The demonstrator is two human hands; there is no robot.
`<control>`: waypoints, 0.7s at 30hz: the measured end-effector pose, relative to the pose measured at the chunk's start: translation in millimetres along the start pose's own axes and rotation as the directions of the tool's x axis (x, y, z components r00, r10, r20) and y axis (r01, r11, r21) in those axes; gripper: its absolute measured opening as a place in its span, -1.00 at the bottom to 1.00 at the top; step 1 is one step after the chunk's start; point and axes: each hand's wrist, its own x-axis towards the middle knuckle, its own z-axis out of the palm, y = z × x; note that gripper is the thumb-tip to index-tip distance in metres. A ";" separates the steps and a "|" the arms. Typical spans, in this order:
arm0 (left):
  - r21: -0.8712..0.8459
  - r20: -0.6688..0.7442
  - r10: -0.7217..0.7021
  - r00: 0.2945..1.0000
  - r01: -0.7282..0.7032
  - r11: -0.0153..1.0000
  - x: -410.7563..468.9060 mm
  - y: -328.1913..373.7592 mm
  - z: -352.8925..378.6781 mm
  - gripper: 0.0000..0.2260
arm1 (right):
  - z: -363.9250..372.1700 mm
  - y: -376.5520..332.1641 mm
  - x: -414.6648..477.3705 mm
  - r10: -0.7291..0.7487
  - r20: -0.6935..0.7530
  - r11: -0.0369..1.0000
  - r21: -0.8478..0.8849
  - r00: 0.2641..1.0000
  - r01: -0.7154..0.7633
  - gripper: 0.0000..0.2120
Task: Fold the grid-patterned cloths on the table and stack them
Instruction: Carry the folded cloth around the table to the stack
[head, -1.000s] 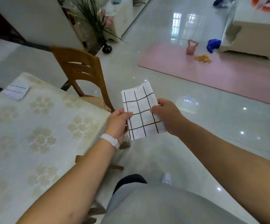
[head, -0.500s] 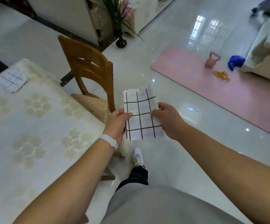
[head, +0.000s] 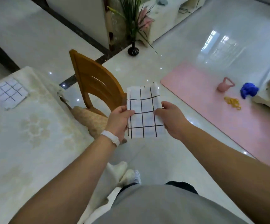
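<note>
My left hand covers the left edge of the cloth, and my right hand covers its right edge; my fingers behind it cannot be seen. The folded cloth on the table is too small to count its layers. The table runs off the frame's left edge. The chair has its legs hidden behind the table and my left arm.

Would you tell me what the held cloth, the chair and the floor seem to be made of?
Cloth: soft woven fabric, matte; it bends between both hands. Chair: wood, probably varnished, with a warm sheen. Floor: glossy polished tile or stone, mirroring a window.
</note>
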 end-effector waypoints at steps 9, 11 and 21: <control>0.020 -0.121 0.048 0.992 -0.046 0.999 56.9 33.4 6.4 -0.88 | 10.7 -34.6 89.9 0.020 0.087 0.999 -0.043 0.996 -0.016 -0.83; 0.058 -0.166 0.078 0.983 -0.069 0.996 69.3 41.7 9.9 -0.88 | 10.8 -41.3 116.0 0.017 0.126 0.999 -0.047 0.992 -0.011 -0.83; -0.072 -0.421 0.098 0.902 -0.142 0.987 137.6 121.9 75.4 -0.90 | -8.4 -116.5 248.9 0.011 0.395 0.999 -0.037 0.919 0.004 -0.82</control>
